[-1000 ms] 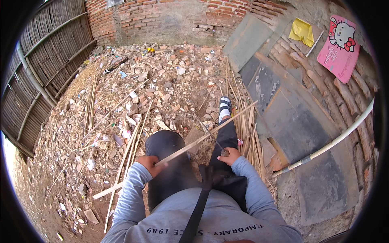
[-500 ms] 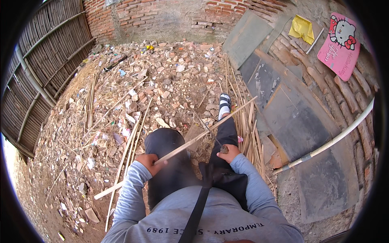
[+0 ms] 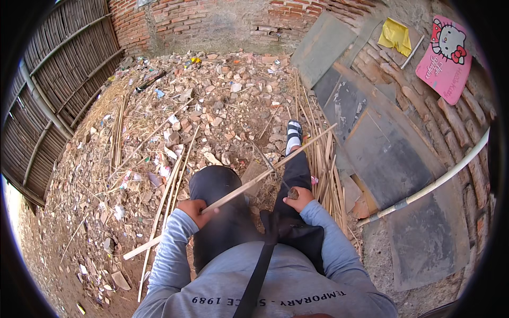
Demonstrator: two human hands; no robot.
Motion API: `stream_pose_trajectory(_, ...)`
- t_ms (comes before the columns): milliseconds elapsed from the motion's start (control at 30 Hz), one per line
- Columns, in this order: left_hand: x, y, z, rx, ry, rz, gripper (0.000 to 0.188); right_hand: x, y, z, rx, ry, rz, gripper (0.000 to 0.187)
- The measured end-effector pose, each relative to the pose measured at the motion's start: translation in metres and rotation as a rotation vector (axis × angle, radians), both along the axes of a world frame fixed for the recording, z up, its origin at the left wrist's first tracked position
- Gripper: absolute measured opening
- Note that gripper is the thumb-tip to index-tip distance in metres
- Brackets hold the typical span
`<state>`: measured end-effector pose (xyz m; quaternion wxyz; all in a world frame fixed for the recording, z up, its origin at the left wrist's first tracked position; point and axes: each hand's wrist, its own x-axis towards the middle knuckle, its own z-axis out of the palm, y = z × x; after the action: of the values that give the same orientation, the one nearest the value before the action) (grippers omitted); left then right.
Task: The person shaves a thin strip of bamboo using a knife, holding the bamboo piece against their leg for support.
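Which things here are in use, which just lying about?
In use:
- wooden stick, left hand
- thin tool, right hand

Apparently lying about:
- rubble
- dark panels
- white pole
- yellow sheet

A rough yard, probably open-air, though the dark rim hides what is overhead. Broken-stone rubble (image 3: 216,121) litters the bare earth, a worn brick wall (image 3: 212,29) closes off twelve o'clock, a bamboo screen (image 3: 66,61) stands at ten, and grey boards (image 3: 389,167) are at three.
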<state>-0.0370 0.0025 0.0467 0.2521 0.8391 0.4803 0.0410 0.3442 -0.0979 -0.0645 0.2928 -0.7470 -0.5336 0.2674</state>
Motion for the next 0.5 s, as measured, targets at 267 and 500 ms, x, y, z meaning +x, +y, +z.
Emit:
stream_pose_trajectory(267,0.001,0.000,0.001,0.009,0.007,-0.001,0.057,-0.001,-0.001,-0.004,0.050,-0.026,-0.008,0.046)
stream_pose_trajectory(500,0.000,-0.001,0.000,-0.001,-0.012,0.006,0.056,-0.004,-0.001,-0.003,0.040,-0.048,-0.009,0.047)
